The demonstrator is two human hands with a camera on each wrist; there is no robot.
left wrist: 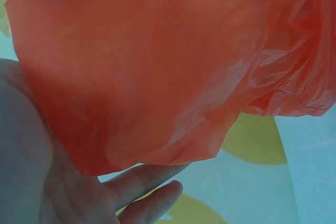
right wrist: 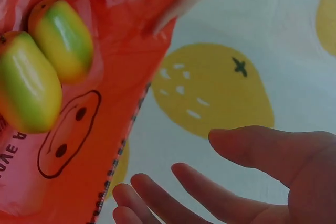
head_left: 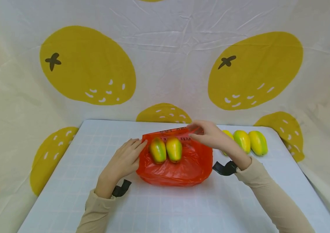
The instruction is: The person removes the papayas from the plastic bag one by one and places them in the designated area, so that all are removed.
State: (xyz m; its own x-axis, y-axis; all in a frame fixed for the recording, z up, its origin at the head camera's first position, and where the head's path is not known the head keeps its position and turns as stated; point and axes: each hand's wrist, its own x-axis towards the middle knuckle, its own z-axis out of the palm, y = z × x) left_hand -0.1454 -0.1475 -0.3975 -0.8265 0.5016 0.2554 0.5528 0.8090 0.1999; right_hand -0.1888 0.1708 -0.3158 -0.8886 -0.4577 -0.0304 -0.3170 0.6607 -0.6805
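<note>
A red plastic bag [head_left: 179,171] lies on its side with its mouth spread. Two yellow-green mango-like fruits [head_left: 174,149] rest side by side on it. At the bag's left edge is my left hand [head_left: 127,158], its fingers extended and touching the rim. In the left wrist view the red plastic hides part of that hand [left wrist: 79,192]. My right hand [head_left: 207,132] hovers over the upper right edge of the bag. The right wrist view shows this hand [right wrist: 247,182] with fingers and thumb apart and nothing between them, beside the bag's printed edge.
Several more yellow-green fruits [head_left: 242,140] sit in a row at the right, behind my right forearm. A pale checked cloth covers the table [head_left: 165,210]. Behind it hangs a white curtain [head_left: 170,74] printed with large yellow fruit. Black straps [head_left: 226,169] hang from both wrists.
</note>
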